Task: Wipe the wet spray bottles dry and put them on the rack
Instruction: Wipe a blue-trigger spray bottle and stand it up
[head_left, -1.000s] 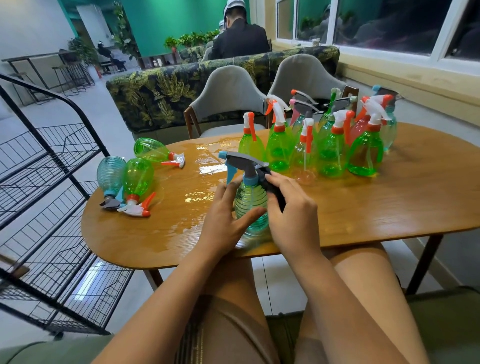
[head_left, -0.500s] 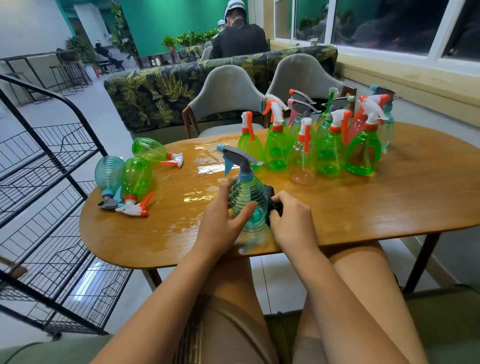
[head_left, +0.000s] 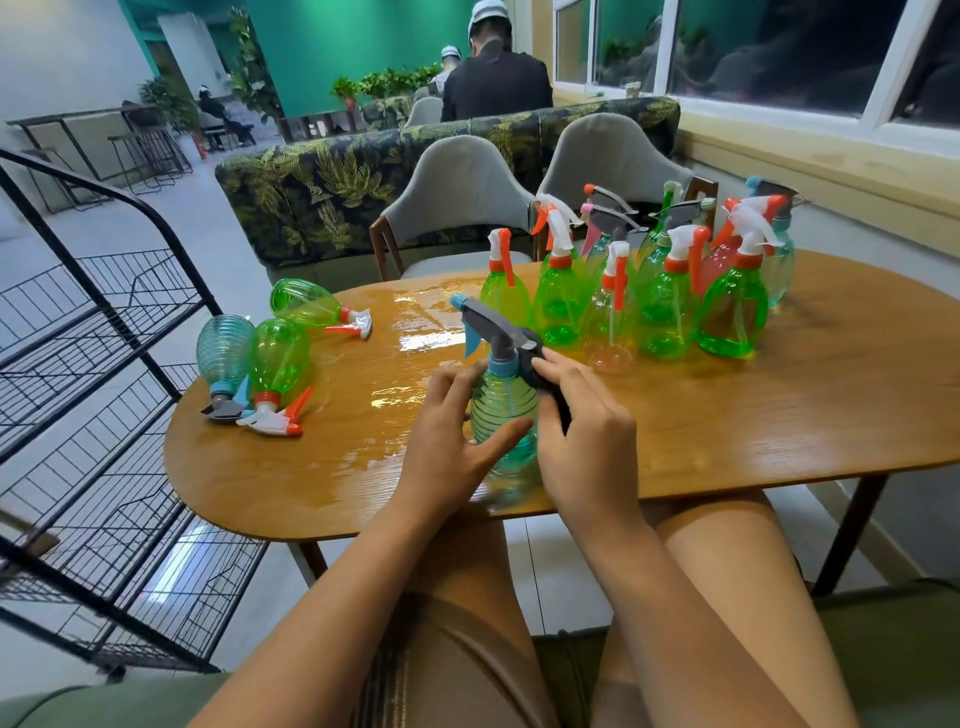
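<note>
A teal ribbed spray bottle (head_left: 503, 410) with a grey trigger head stands upright near the table's front edge. My left hand (head_left: 453, 447) wraps its left side, thumb across the front. My right hand (head_left: 584, 441) holds a dark cloth (head_left: 545, 382) against the bottle's neck and right side. Three bottles lie on their sides at the table's left end: a teal one (head_left: 223, 351), a green one (head_left: 278, 358) and another green one (head_left: 306, 306). Several green, clear and pink bottles (head_left: 649, 291) stand upright in a cluster at the back right. The black wire rack (head_left: 104, 395) stands left of the table.
The oval wooden table (head_left: 779, 415) has a wet sheen across its middle and left. Two grey chairs (head_left: 457, 202) and a leaf-patterned sofa stand behind it. People sit farther back. My knees are under the table's front edge.
My right hand with the cloth went down to the bottle's base half a second ago and is now back up at its neck. The left hand kept its hold.
</note>
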